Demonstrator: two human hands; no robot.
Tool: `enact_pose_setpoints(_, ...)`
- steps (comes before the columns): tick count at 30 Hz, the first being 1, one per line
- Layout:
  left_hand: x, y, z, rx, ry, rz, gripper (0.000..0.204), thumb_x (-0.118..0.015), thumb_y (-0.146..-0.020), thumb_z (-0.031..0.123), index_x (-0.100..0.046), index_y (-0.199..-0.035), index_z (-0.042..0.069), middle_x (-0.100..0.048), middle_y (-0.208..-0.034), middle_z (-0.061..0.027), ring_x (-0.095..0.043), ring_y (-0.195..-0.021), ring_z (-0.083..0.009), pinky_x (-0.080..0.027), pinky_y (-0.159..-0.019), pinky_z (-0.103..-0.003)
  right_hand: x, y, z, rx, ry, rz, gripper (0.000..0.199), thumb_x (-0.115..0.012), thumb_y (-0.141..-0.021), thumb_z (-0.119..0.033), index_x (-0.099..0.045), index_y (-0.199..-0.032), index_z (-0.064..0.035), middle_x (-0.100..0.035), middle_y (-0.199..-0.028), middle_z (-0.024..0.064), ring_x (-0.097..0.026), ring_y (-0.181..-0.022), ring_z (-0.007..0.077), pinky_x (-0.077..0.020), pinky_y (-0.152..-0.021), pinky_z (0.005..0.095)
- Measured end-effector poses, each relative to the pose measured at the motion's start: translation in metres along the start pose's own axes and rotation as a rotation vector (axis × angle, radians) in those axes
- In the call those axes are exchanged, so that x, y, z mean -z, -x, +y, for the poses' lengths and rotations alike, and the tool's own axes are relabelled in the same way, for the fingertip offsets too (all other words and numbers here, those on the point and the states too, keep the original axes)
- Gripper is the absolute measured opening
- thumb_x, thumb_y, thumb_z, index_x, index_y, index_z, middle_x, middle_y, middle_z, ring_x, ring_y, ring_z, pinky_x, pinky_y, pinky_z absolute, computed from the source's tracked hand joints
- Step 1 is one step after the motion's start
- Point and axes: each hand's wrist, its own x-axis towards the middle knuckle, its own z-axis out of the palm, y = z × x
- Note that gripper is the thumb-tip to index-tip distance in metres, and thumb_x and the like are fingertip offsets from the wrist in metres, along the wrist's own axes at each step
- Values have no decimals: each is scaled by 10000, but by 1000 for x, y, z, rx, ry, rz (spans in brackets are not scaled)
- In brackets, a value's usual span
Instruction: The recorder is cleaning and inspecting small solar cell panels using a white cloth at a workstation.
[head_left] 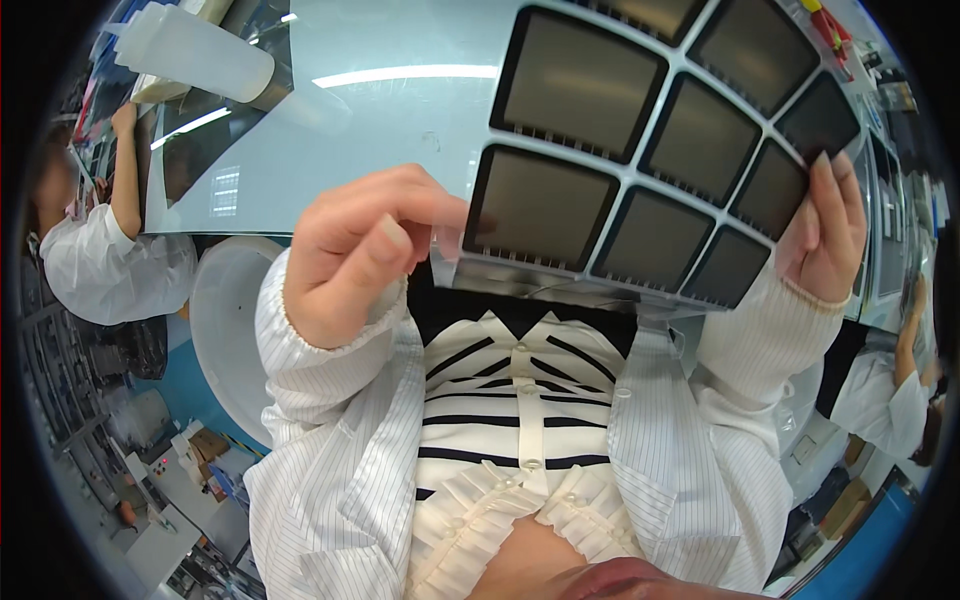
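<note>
Tilted up in front of my chest is a clear plastic tray (628,178) with several dark, glossy rectangular panels (580,82) set in rows. Each panel has a black border and a row of small marks along its lower edge. My right hand (832,225) pinches the tray's right edge, thumb and fingers on either side. At the left edge is my left hand (360,245), fingers curled, with the index fingertip against the tray and the thumb a little apart from it. The left hand's other fingertips are hidden.
Behind the tray lies a pale, shiny tabletop (400,120). A translucent bottle (200,52) lies at its far left. Below the table's left edge stands a white bin (235,330). Co-workers in white sleeves work at left (110,260) and right (880,390). A red-and-yellow tool (828,28) is far right.
</note>
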Motion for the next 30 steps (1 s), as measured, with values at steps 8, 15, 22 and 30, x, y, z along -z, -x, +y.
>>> enact_pose_setpoints(8, -1, 18, 0, 201, -54, 53, 224, -503, -924, 118, -569, -814, -66, -493, -628, -34, -391, -546, -106, -327, -512, -242, 23, -69, -10, 176, 132, -168, 303, -488, -946, -113, -542, -1220, 3, -625, -1133, 144, -437, -487, 28, -351, -461, 82)
enact_pose_setpoints(15, -6, 21, -4, 168, -13, -21, 161, -530, -890, 64, -613, -813, -50, -574, -646, -73, -476, -538, -126, -368, -516, -243, 22, -76, -26, 219, 159, -257, 303, -468, -956, -115, -540, -1228, -4, -610, -1158, 159, -444, -482, 38, -380, -497, 88)
enact_pose_setpoints(22, -1, 20, -2, 122, -23, -150, 98, -579, -852, 30, -625, -797, -37, -594, -633, -80, -514, -536, -158, -404, -518, -249, -3, -56, -37, 298, 234, -261, 308, -471, -952, -99, -533, -1238, -6, -600, -1177, 158, -468, -485, 38, -396, -511, 86)
enact_pose_setpoints(30, -5, 20, 8, 73, -17, -168, 77, -601, -830, 21, -643, -855, -37, -620, -690, -91, -533, -549, -164, -416, -518, -252, 7, -52, -49, 280, 232, -378, 313, -481, -944, -87, -527, -1242, -2, -602, -1178, 153, -472, -481, 28, -416, -550, 77)
